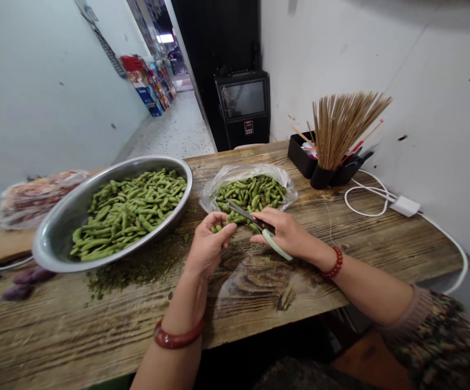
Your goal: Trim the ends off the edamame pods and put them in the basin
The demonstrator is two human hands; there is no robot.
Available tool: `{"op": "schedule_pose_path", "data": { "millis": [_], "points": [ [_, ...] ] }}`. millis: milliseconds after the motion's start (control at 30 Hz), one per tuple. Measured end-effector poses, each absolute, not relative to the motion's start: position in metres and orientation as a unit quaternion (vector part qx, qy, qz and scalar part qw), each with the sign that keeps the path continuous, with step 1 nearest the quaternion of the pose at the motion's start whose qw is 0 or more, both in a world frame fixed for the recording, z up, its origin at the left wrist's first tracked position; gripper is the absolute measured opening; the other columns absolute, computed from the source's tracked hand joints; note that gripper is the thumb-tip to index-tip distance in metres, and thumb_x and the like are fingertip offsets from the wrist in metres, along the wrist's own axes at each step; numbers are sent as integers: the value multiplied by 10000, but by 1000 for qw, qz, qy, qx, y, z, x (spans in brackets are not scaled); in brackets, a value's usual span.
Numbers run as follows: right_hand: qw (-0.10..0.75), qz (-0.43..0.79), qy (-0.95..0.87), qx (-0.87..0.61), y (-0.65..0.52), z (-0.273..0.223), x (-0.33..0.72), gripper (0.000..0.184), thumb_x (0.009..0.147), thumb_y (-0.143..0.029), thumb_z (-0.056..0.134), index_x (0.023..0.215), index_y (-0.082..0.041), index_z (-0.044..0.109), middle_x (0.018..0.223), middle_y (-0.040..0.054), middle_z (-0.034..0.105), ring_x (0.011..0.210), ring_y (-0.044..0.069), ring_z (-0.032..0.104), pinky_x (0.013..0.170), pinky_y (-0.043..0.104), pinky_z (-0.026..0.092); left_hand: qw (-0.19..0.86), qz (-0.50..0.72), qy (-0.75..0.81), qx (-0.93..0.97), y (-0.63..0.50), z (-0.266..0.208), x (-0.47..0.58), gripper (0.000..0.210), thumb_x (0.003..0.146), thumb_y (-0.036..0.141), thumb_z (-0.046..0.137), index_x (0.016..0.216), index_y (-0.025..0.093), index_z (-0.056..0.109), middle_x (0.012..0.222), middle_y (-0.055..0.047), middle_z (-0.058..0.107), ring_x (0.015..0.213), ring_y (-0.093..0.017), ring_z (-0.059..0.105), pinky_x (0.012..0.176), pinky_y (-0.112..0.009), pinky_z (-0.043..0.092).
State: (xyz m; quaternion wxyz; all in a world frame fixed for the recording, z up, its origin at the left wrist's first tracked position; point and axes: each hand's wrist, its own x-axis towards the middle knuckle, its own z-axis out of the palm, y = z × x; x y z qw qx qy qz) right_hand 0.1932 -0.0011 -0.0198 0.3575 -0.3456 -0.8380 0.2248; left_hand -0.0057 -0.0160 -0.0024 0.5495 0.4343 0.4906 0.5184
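My left hand (pixel 209 242) is closed, with green edamame pods (pixel 217 228) pinched between thumb and fingers. Scissors (pixel 243 212) with a pale green handle are in my right hand (pixel 282 230), their blades pointing up and left over the pods. Just beyond both hands lies an open clear plastic bag (pixel 290 189) full of edamame pods (pixel 255 189). To the left stands a large metal basin (pixel 51 246), tilted in view and holding a heap of pods (pixel 137 208). Small green trimmings (pixel 137 273) are scattered on the wood below the basin.
On the wooden table (pixel 259 325), a black holder (pixel 321 177) with many wooden skewers (pixel 340 124) stands at the back right. A white cable with an adapter (pixel 405 206) runs beside the wall. A plastic-wrapped bundle (pixel 35 200) and purple items (pixel 23 283) lie at the left.
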Motion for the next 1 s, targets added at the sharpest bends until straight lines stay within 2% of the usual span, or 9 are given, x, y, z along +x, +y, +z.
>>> {"op": "schedule_pose_path", "data": {
  "millis": [100,200,433,633,1000],
  "points": [
    [339,222,-844,-352,-2,-20,193,507,776,-382,700,1211,-170,550,934,57,583,758,162,559,701,286,469,550,519,485,439,-16,-2,-5,284,667,292,742,865,155,591,629,38,579,382,-16,385,356,-146,234],
    [326,216,-850,-352,-3,-20,193,508,778,-374,699,1220,-181,540,934,53,573,739,154,549,691,283,470,551,515,478,451,-16,-1,-5,243,721,347,694,827,147,605,664,12,604,387,-18,396,353,-153,224],
    [312,184,-863,-353,-5,-18,193,527,776,-354,701,1236,-170,523,962,75,562,830,190,550,734,315,473,546,509,484,456,-17,-2,-4,233,679,298,732,840,156,642,686,0,639,397,-29,419,368,-160,271],
    [312,178,-865,-350,-7,-17,192,530,772,-364,704,1238,-189,523,934,60,547,793,181,533,692,297,456,550,498,477,470,-17,-6,-3,222,687,299,737,830,155,648,680,-6,656,396,-25,415,377,-154,279],
    [307,201,-871,-327,-6,-15,192,554,752,-414,715,1223,-189,529,954,66,542,825,192,533,716,308,454,546,492,477,483,-18,-8,-2,195,693,300,738,793,158,650,701,-11,671,402,-33,415,388,-168,292]
  ]
}}
